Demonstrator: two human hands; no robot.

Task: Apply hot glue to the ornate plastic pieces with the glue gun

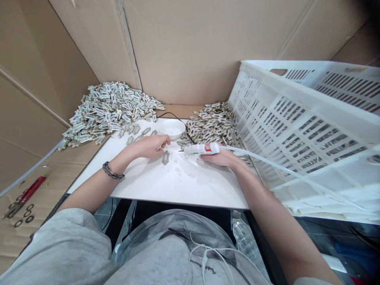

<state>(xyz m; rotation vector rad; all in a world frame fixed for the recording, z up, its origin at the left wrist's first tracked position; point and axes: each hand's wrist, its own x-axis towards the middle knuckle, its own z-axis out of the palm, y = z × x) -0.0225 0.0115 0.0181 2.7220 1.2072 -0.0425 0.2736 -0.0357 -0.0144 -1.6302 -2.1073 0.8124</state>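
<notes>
A white glue syringe (202, 149) with red print lies in my right hand (218, 157), its thin tip pointing left over the white board (178, 182). From its back end a clear hose (267, 159) runs off to the right. My left hand (150, 146) hovers over the board with bent fingers a little apart; nothing shows between them. Just below its fingertips lies a small grey elongated frame piece (165, 157). Several similar pieces (138, 136) are spread behind the left hand. A shallow white bowl (172, 127) stands behind both hands.
A large heap of frame pieces (109, 109) rises at back left, a smaller heap (213, 122) at back right. The white slotted crate (267, 107) bounds the right side. Cardboard walls (184, 51) enclose the back and left. A red cutter (28, 194) and dark rings (29, 213) lie far left.
</notes>
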